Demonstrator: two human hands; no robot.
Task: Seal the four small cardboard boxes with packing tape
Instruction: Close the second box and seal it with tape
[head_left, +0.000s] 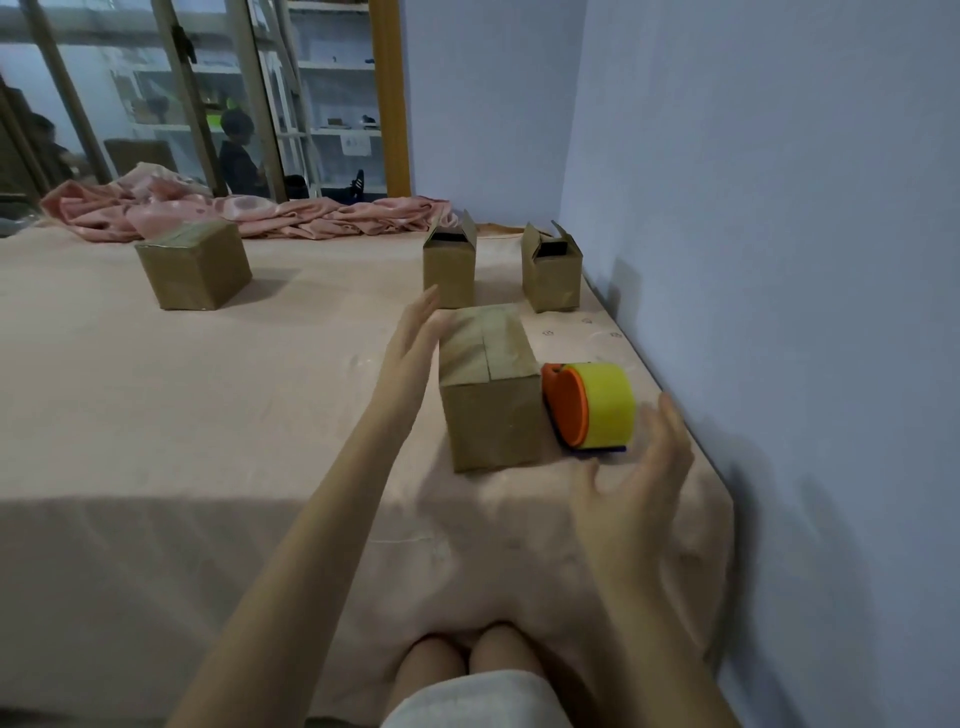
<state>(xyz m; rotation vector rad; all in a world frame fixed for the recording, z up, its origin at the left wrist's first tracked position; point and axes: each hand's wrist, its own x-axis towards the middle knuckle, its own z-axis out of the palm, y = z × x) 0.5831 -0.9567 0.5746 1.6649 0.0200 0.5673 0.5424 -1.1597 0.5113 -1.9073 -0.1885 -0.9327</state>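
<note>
A small cardboard box (491, 395) with its top flaps folded down stands in front of me on the pink bed. My left hand (410, 353) is open, fingers straight, just left of that box. An orange and yellow tape dispenser (592, 405) lies right of the box, touching it or nearly so. My right hand (639, 483) hovers open just in front of the dispenser, holding nothing. Two more boxes (449, 270) (550, 275) with their top flaps standing up sit farther back. A closed box with shiny tape (195, 267) sits at the back left.
A crumpled pink blanket (234, 208) lies along the bed's far edge. A blue-grey wall (779, 260) runs close along the right side of the bed. My knees (467, 660) are at the bed's near edge. Glass doors and shelves stand behind the bed.
</note>
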